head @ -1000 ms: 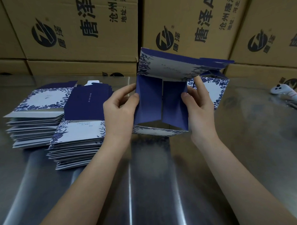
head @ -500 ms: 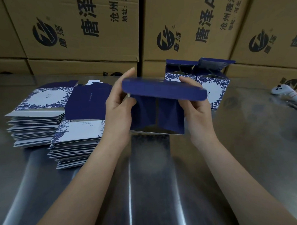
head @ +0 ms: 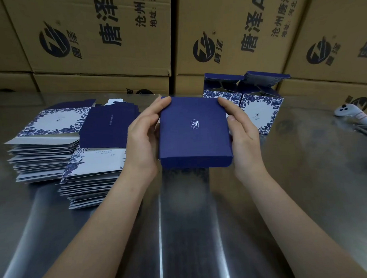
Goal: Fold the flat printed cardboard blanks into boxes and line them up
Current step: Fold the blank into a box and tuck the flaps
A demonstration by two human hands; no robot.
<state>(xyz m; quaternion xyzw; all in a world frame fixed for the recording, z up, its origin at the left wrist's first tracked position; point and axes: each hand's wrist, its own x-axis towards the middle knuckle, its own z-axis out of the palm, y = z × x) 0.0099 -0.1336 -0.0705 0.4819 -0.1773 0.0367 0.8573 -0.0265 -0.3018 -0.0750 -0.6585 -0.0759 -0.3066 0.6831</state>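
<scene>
A folded dark blue box (head: 193, 132) with a small white emblem on its upper face is held above the steel table between both hands. My left hand (head: 144, 138) grips its left side, fingers curled over the far corner. My right hand (head: 241, 132) grips the right side the same way. Behind it stand two folded boxes (head: 258, 109) with blue floral print, their top flaps up. Two stacks of flat blanks (head: 92, 162) lie to the left.
Large brown shipping cartons (head: 104, 37) wall off the back of the steel table (head: 181, 222). A white controller-like device (head: 352, 114) lies at the right edge.
The blank's upright panel has been folded down over the two inner flaps, closing that face. The box now shows its plain blue side to me, with both hands still on its sides.
</scene>
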